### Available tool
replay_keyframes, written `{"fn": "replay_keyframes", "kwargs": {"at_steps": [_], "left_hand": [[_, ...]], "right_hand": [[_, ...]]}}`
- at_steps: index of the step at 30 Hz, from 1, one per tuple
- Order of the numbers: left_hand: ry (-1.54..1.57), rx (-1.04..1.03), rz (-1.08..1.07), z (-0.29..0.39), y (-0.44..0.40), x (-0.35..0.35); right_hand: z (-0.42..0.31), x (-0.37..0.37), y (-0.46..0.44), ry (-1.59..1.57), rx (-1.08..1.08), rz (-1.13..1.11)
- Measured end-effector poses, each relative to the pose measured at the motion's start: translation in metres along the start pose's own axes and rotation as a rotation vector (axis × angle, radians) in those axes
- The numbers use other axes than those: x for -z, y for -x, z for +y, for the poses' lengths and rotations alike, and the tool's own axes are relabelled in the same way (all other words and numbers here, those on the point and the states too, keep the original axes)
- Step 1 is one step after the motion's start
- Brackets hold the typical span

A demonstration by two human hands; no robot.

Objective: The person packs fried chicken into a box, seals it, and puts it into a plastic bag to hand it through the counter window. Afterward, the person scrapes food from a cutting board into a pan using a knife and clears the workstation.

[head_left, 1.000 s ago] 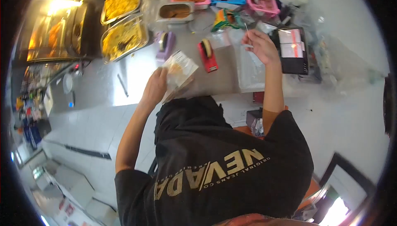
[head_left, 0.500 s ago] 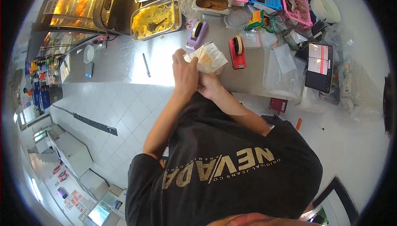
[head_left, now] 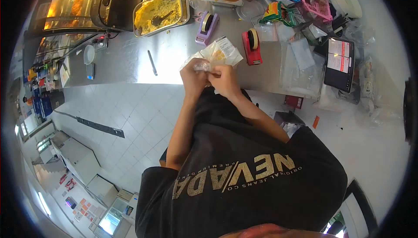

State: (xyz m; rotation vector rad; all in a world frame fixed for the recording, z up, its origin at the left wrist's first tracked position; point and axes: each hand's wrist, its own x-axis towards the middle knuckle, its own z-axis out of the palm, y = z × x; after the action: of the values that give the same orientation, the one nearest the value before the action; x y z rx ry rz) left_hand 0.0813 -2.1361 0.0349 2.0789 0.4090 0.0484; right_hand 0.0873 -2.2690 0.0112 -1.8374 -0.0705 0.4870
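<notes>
Clearly, both hands are busy at one spot, by the near edge of the bench (head_left: 117,61), with a light-coloured packet (head_left: 219,56) just beyond their fingertips. From where I stand, the packet sits to the left of the red tape dispenser (head_left: 252,49) and on the near side of the purple one (head_left: 206,29), its printed label (head_left: 225,46) turned upward; whether it rests on the metal or hangs slightly above it, I can't tell. The left hand (head_left: 194,77) has its fingers curled in, its grip closed on the crumpled clear plastic (head_left: 201,66) at the packet's near side. The right hand (head_left: 224,80) meets it there with bent fingers, but I cannot tell whether its grip is pinched on that plastic or merely resting against it.

It looks to me like fiddly fingertip work on loose wrapping. Done well, I'd say, the left pinch wants to be firm but shallow, so the packet isn't squashed, while the right fingertips make small, unhurried movements. Thin plastic like this probably slips or tears if tugged, so drawing the slack evenly is better than pulling from one corner. Level wrists should also help, because a tilted packet could let its contents slide.
</notes>
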Motion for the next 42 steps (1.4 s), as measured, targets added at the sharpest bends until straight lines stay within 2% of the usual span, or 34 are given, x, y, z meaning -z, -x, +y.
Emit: {"fn": "replay_keyframes", "kwargs": {"at_steps": [1, 4, 7, 10, 13, 16, 19, 22, 34, 42], "left_hand": [[0.055, 0.013, -0.002, -0.003, -0.001, 0.000], [0.248, 0.001, 0.041, -0.010, 0.002, -0.006], [0.337, 0.071, 0.019, -0.013, 0.001, -0.006], [0.356, 0.148, 0.005, -0.005, 0.003, -0.003], [0.402, 0.120, 0.010, -0.011, 0.003, -0.006], [0.377, 0.207, -0.006, -0.008, 0.003, -0.006], [0.350, 0.184, -0.022, -0.008, 0.002, -0.005], [0.367, 0.179, -0.030, -0.014, 0.000, -0.007], [0.317, 0.169, -0.033, -0.009, -0.001, -0.006], [0.322, 0.091, -0.073, -0.017, -0.002, -0.007]], "right_hand": [[-0.015, 0.013, 0.003, 0.270, 0.117, -0.001], [-0.020, 0.020, 0.005, 0.250, 0.367, 0.262], [-0.008, 0.006, -0.006, -0.103, 0.321, 0.395], [-0.011, 0.003, -0.005, -0.321, 0.261, 0.366], [0.000, 0.001, -0.007, -0.056, 0.414, 0.402], [0.001, 0.001, -0.006, 0.131, 0.443, 0.397], [0.000, 0.001, -0.003, 0.191, 0.425, 0.398], [-0.002, -0.001, 0.000, 0.086, 0.425, 0.422], [0.003, 0.000, 0.000, 0.107, 0.417, 0.405], [0.001, 0.003, -0.010, 0.126, 0.405, 0.379]]}}
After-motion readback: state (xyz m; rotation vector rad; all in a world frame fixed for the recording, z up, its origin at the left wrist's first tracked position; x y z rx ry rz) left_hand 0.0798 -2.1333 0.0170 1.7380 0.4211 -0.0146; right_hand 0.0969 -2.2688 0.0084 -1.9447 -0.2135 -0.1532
